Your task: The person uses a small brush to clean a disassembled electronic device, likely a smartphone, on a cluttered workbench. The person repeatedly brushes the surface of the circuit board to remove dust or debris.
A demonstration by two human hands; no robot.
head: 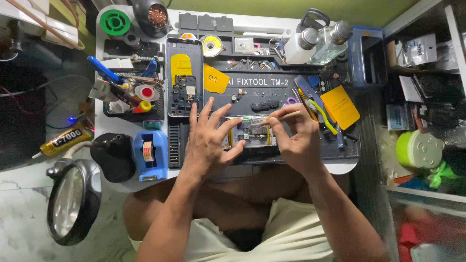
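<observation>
A yellow-and-black glue tube (62, 140) is laid left of the tabletop; two yellow label cards (341, 106) are seen on the mat — boxed packages (420, 49) are shelved at right.

The dark rubber work mat (301, 156) is crowded on nearly every side. At 12 o'clock of the opened phone board (251, 134), only a narrow bare strip is left, dotted with small loose screws and a black oblong part (264, 105). At 10 o'clock, passage is blocked by the opened phone body with yellow stickers (184, 77). At 3 o'clock, the way is barred by the yellow card (340, 106) and blue-handled tools (310, 97). At 9 o'clock stands the blue tape dispenser (150, 154). Only at 6 o'clock, along the mat's near edge, is free room left.
</observation>
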